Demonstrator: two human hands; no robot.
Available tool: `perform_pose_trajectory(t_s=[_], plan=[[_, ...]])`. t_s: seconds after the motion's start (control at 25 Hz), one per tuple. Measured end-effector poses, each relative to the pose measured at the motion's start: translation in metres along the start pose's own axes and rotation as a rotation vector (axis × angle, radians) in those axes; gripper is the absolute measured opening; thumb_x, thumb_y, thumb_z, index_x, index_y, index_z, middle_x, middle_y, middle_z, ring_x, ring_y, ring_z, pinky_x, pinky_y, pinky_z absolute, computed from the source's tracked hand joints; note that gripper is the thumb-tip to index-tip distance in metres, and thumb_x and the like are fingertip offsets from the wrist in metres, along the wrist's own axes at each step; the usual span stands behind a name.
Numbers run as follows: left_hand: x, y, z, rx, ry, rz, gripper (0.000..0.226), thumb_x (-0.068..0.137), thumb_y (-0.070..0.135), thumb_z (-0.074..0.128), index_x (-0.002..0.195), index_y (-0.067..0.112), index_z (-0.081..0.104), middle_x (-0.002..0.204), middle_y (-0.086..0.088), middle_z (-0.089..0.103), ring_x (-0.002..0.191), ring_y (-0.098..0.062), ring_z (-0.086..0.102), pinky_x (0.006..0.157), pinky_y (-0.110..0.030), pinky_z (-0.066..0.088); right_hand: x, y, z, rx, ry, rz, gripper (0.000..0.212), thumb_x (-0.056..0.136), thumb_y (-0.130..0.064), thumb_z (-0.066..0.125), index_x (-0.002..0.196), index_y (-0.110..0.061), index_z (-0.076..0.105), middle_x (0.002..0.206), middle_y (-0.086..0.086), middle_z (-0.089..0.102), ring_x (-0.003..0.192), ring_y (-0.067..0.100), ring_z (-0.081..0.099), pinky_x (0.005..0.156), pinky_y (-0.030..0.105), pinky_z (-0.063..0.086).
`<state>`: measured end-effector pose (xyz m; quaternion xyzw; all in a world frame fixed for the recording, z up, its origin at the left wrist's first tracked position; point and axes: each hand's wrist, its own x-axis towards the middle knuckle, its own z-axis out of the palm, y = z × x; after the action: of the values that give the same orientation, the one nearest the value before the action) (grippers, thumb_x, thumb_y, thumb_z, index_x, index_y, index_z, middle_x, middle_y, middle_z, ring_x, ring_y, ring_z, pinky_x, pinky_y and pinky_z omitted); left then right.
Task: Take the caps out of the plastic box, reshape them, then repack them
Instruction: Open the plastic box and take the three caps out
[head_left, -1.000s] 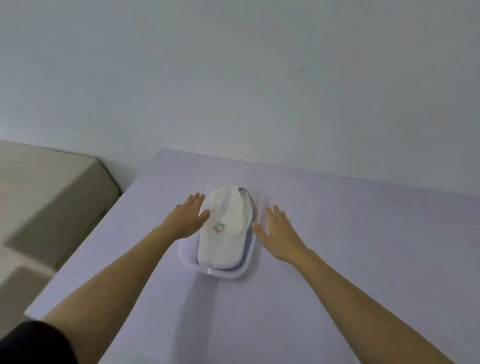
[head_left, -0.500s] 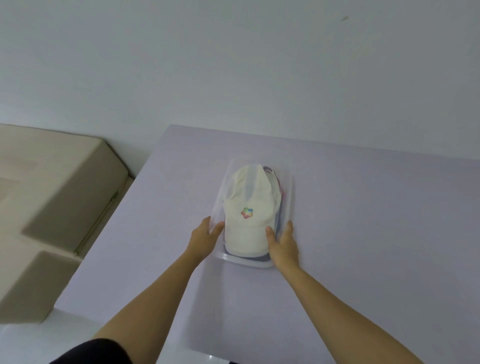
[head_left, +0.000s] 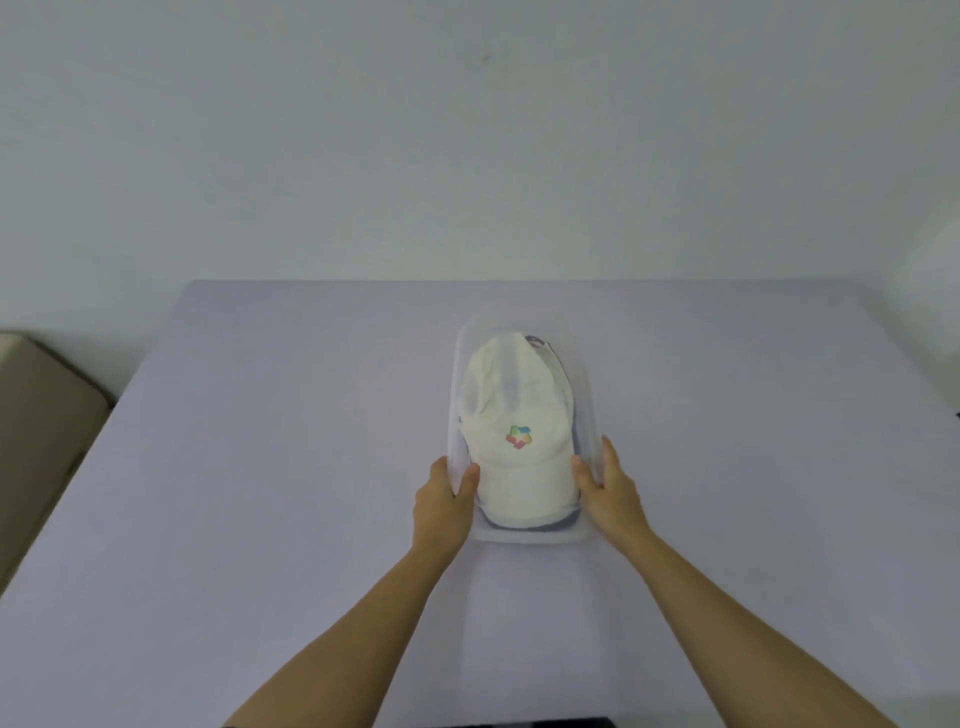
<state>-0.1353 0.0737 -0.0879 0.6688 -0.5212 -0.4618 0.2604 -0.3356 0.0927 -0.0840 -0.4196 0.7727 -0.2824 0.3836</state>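
Observation:
A clear plastic box (head_left: 586, 384) lies lengthwise on the lilac table. On top inside it is a cream cap (head_left: 514, 415) with a coloured star logo, its brim toward me. Darker caps (head_left: 540, 343) peek out beneath it at the far right and near the front edge. My left hand (head_left: 444, 506) grips the box's near left wall, thumb inside the rim. My right hand (head_left: 608, 491) grips the near right wall the same way, thumb touching the cream cap's brim.
The lilac table (head_left: 260, 467) runs back to a pale wall. A beige cushioned seat (head_left: 36, 415) stands past the table's left edge. A small dark object (head_left: 957, 414) shows at the far right edge.
Both hands went from lying flat beside the box to gripping its near corners. The view has swung so the box sits centred and closer.

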Motion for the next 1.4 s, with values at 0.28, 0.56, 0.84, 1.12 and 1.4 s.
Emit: perform_pose_trajectory(t_s=[0.28, 0.56, 0.84, 1.12, 1.4], plan=[[-0.029, 0.011, 0.046, 0.024, -0.008, -0.040, 0.044, 0.096, 0.040, 0.043, 0.126, 0.008, 0.046, 0.113, -0.005, 0.061, 0.095, -0.022, 0.056, 0.082, -0.032, 0.046, -0.009, 0.039, -0.040, 0.039, -0.063, 0.025, 0.068, 0.095, -0.041, 0.042, 0.149, -0.016, 0.010, 0.154, 0.009, 0.025, 0.140, 0.024, 0.029, 0.112, 0.032, 0.023], [-0.028, 0.014, 0.054, 0.035, -0.021, -0.127, 0.064, 0.093, 0.049, 0.045, 0.142, 0.009, 0.034, 0.136, -0.010, 0.052, 0.122, -0.030, 0.051, 0.104, -0.044, 0.042, 0.003, 0.044, -0.045, 0.071, -0.114, 0.009, 0.068, 0.095, -0.041, 0.042, 0.149, -0.016, 0.008, 0.155, 0.008, 0.022, 0.141, 0.024, 0.027, 0.113, 0.033, 0.022], [-0.040, 0.021, 0.071, 0.121, 0.254, -0.232, 0.047, 0.086, 0.036, 0.063, 0.113, 0.001, 0.047, 0.110, -0.011, 0.048, 0.094, -0.025, 0.047, 0.084, -0.033, 0.042, 0.000, 0.041, -0.036, 0.202, -0.041, 0.065, 0.074, 0.092, -0.046, 0.048, 0.149, -0.022, 0.007, 0.156, 0.003, 0.021, 0.140, 0.026, 0.029, 0.111, 0.036, 0.026], [-0.042, 0.031, 0.067, -0.115, 0.279, -0.433, 0.060, 0.077, 0.024, 0.074, 0.052, 0.016, 0.020, 0.052, 0.001, 0.019, 0.047, -0.015, 0.018, 0.047, -0.025, 0.017, 0.002, 0.044, -0.026, 0.193, 0.028, 0.106, 0.070, 0.093, -0.048, 0.043, 0.148, -0.015, 0.014, 0.152, 0.011, 0.029, 0.137, 0.030, 0.032, 0.110, 0.041, 0.029], [-0.047, 0.043, 0.062, -0.149, 0.203, -0.514, 0.052, 0.075, 0.025, 0.078, 0.059, 0.014, 0.030, 0.062, 0.002, 0.031, 0.053, -0.011, 0.031, 0.050, -0.023, 0.031, 0.003, 0.043, -0.025, 0.155, 0.041, 0.101, 0.068, 0.094, -0.048, 0.039, 0.148, -0.015, 0.014, 0.151, 0.012, 0.032, 0.136, 0.032, 0.035, 0.110, 0.043, 0.031]])
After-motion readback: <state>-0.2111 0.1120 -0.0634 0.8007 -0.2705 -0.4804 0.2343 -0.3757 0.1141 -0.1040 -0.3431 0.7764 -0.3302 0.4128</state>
